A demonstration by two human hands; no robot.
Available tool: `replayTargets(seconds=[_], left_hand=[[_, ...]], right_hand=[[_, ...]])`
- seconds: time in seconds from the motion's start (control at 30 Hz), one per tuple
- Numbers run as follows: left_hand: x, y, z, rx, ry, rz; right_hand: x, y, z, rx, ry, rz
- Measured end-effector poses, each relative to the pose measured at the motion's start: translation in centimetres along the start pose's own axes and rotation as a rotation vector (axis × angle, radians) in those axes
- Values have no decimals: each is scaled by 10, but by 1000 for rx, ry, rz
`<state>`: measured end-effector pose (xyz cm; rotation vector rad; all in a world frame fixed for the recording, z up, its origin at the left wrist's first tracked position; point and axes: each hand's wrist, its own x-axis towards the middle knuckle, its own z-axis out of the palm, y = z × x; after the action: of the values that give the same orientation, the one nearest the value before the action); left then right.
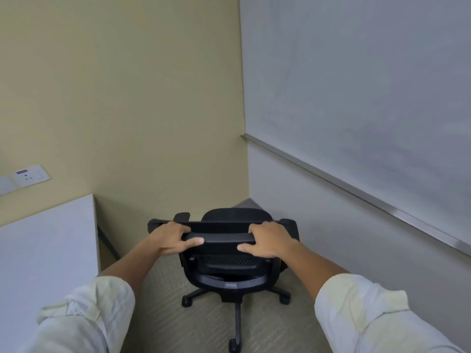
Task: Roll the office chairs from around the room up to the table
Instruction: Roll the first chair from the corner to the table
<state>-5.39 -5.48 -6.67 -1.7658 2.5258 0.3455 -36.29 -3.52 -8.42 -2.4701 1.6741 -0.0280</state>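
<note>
A black office chair on castors stands in the corner of the room, its back towards me. My left hand grips the left end of the backrest's top edge. My right hand grips the right end of the same edge. Both thumbs lie on the near side of the backrest. A white table sits to the left, its corner close to the chair's left armrest. The chair's seat is mostly hidden behind the backrest.
A beige wall with a socket plate lies ahead. On the right wall hangs a large whiteboard with a metal ledge. Carpet floor stretches between me and the chair.
</note>
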Motion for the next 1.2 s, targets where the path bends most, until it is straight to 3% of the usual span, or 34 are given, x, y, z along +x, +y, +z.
replayTargets(seconds=[0.13, 0.27, 0.57, 1.2], left_hand=[[-11, 30, 6, 49, -47, -127], [-28, 59, 23, 133, 51, -280], [-25, 86, 41, 153, 161, -406], [26, -17, 24, 166, 316, -607]], right_hand=[[-6, 26, 0, -106, 36, -73], [-9, 42, -4, -140, 24, -126], [24, 74, -14, -183, 6, -286], [205, 30, -10, -160, -20, -497]])
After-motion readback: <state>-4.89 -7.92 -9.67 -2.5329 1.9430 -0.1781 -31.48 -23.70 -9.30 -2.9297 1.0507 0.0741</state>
